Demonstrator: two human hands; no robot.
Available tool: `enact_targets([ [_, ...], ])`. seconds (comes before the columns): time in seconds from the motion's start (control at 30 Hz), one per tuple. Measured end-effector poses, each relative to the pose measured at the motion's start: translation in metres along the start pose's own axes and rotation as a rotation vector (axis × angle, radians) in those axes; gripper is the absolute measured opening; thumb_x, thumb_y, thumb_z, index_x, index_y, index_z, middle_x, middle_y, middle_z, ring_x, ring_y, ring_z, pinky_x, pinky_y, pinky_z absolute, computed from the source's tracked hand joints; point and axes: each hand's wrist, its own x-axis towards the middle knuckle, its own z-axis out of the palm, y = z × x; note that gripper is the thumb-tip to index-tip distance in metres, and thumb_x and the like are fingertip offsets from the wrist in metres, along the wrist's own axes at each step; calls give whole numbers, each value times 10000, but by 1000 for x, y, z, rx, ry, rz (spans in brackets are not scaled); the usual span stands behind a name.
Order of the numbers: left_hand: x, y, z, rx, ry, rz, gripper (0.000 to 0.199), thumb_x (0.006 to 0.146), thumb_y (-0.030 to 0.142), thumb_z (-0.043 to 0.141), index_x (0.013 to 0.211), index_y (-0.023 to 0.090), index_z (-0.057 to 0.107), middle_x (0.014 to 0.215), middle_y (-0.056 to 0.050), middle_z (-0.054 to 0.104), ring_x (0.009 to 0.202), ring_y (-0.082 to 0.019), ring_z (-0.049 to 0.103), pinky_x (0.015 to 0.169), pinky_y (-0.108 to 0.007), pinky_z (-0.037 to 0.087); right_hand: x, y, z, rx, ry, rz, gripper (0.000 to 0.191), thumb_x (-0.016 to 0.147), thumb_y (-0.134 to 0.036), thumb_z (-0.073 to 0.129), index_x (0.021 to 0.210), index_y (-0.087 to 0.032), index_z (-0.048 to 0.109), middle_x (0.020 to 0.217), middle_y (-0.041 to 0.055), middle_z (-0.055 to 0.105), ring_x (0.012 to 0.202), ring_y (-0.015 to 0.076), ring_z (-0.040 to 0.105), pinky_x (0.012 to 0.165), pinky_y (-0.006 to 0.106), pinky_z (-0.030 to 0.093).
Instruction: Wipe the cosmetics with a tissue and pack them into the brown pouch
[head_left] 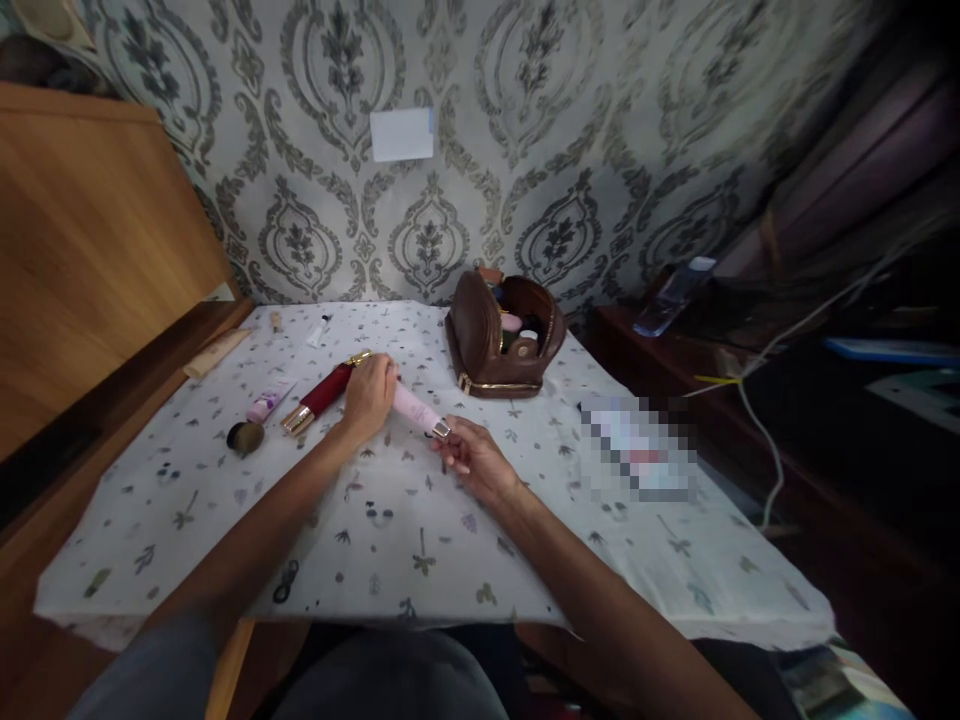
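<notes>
A pale pink cosmetic tube (415, 406) with a shiny silver cap slants between my two hands above the table. My left hand (370, 396) is closed around its far end. The fingers of my right hand (481, 462) are closed at the cap end, thumb and fingertips against the cap. Just left of my left hand lies a dark red tube (328, 391) with gold ends, partly hidden by that hand. Beyond my hands stands an open brown cosmetic bag (475, 322), with several small items visible inside.
On the left of the patterned tablecloth (420, 520) lie a purple-and-white tube (268, 401), a round dark-rimmed brush (246, 437), a small white tube (319, 331) and a beige flat item (216, 353). A blurred-out object (641, 448) lies at right. A clear bottle (675, 296) rests beyond the table.
</notes>
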Motion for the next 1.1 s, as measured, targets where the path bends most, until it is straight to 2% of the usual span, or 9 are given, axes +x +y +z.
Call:
enact_targets([
  [0.1,9,5,16,-454,201,-407,103,920,243,530,825,234,491,859,-30,576,924,-218,569,953,-372,433,-2,1,3,-9,-10,-28,458,623,-522,816,772,-182,547,621,31,687,418,65,478,343,158,213],
  [0.17,17,6,27,-639,306,-602,140,918,251,543,813,236,453,829,-10,548,865,-196,591,902,-348,471,-3,3,5,-34,-8,-37,474,616,-530,818,801,-185,550,637,31,696,429,72,503,360,160,224],
  [0.33,35,2,41,-899,419,-891,164,988,361,359,915,228,421,809,-20,577,606,-165,622,640,-354,551,-4,10,8,-147,-24,-91,527,621,-565,806,911,-199,559,640,11,694,432,90,526,384,180,260],
  [0.47,38,3,42,-1093,475,-1026,197,973,342,355,934,206,492,778,-30,608,635,-163,652,660,-348,582,-1,14,8,-237,-36,-161,512,646,-580,782,926,-217,553,662,-22,672,453,100,556,396,187,302],
  [0.63,32,23,42,-1193,464,-1061,230,973,374,387,902,224,546,727,-8,603,654,-156,655,634,-294,584,2,18,4,-347,-8,-234,487,693,-578,746,974,-227,558,628,-44,628,414,102,518,394,206,328],
  [0.77,18,46,45,-1191,380,-1036,227,952,386,422,874,217,552,669,-2,592,588,-161,636,569,-285,559,5,19,3,-400,-21,-280,495,729,-589,712,1019,-226,540,537,-71,573,364,90,437,380,204,298],
  [0.87,-3,64,48,-1168,302,-997,199,933,380,447,865,218,539,663,10,586,567,-157,619,501,-256,515,4,16,5,-355,-15,-313,508,718,-609,718,997,-237,512,546,-75,562,375,95,455,376,203,306],
  [0.97,-29,78,46,-1100,194,-863,151,902,377,512,851,235,522,653,46,533,532,-129,553,429,-207,440,0,10,5,-291,13,-338,499,706,-611,732,951,-245,497,590,-65,572,409,103,495,387,208,336],
  [1.1,-57,87,43,-881,-22,-639,188,881,407,574,861,250,471,702,49,516,578,-125,554,453,-203,459,0,5,0,-211,91,-352,487,691,-590,744,935,-238,512,551,-79,525,414,97,475,411,207,349],
])
